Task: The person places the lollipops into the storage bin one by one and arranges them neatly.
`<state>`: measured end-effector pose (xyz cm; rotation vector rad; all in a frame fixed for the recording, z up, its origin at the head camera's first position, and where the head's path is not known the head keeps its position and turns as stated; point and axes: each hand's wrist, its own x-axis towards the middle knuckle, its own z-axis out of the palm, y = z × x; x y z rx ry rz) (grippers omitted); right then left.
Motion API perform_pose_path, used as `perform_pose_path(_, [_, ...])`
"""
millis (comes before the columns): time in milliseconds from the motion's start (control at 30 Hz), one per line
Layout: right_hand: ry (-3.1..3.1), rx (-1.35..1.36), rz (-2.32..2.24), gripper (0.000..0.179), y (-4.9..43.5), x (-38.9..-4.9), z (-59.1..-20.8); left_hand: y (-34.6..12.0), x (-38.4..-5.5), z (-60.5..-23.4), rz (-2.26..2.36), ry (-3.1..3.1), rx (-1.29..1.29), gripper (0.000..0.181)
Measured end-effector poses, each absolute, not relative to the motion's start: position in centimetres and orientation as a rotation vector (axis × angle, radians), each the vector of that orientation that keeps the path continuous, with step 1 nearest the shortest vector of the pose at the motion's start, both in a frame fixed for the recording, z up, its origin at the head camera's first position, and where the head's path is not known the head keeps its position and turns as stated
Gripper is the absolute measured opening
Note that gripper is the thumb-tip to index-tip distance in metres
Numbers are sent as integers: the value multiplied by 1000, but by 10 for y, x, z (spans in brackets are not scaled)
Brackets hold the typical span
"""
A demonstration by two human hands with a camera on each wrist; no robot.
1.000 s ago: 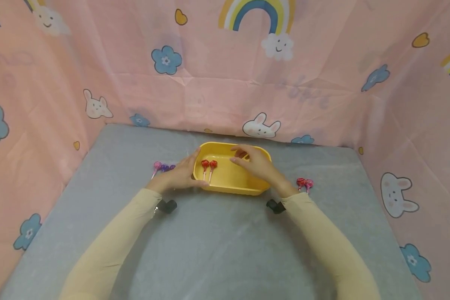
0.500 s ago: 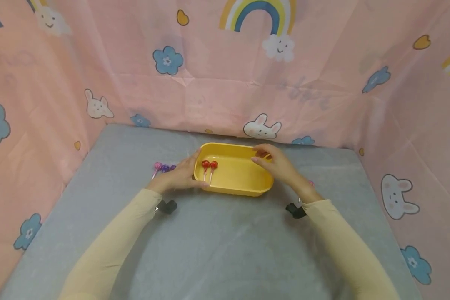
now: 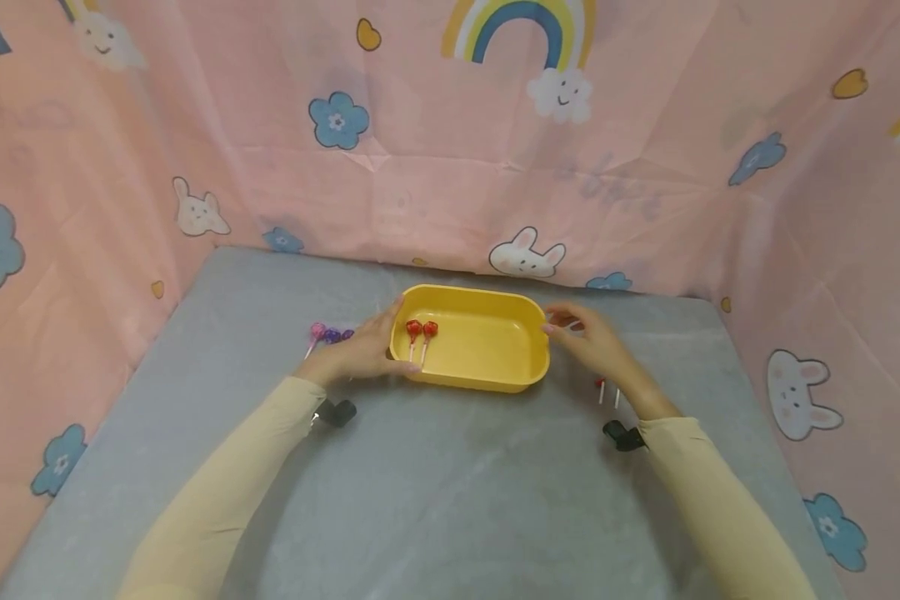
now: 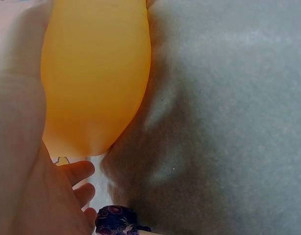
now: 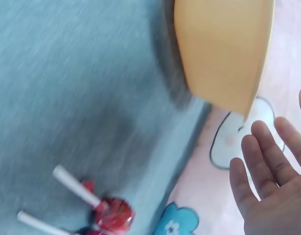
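Note:
A yellow plastic box stands near the back of the table, with two red lollipops lying in its left end. My left hand holds that end, thumb over the near corner and fingers along the left side. In the left wrist view, the box's outer wall lies against the hand. My right hand is just off the box's right end, fingers loosely bent with nothing in them. The right wrist view shows its fingers apart from the box wall.
Pink and purple lollipops lie left of the box, partly behind my left hand. Beyond my right wrist are more lollipops, their white sticks toward me. A pink printed curtain closes off the back and sides of the grey table.
My right hand has moved right, from over the inside of the box to outside its right end. My left hand, the box and the red lollipops have stayed in place.

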<state>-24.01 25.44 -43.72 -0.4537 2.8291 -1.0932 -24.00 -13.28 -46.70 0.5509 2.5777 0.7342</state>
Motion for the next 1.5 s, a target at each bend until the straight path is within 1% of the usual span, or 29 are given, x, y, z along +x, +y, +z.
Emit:
perform_pose_path(400, [2870, -424, -1088, 48, 291, -232, -448, -128, -242, -466, 729, 2571, 562, 129])
perform_pose_path(700, [2869, -307, -1051, 51, 309, -227, -454, -129, -240, -466, 740, 2565, 567, 128])
perform_pose_path(833, [2896, -281, -1048, 49, 318, -223, -458, -130, -240, -465, 739, 2565, 565, 129])
perform_pose_path(1167, [2946, -328, -1053, 39, 337, -217, -464, -131, -239, -465, 744, 2561, 544, 129])
perform_pose_path(1500, [2850, -218, -992, 47, 351, -214, -470, -132, -240, -465, 747, 2565, 539, 130])
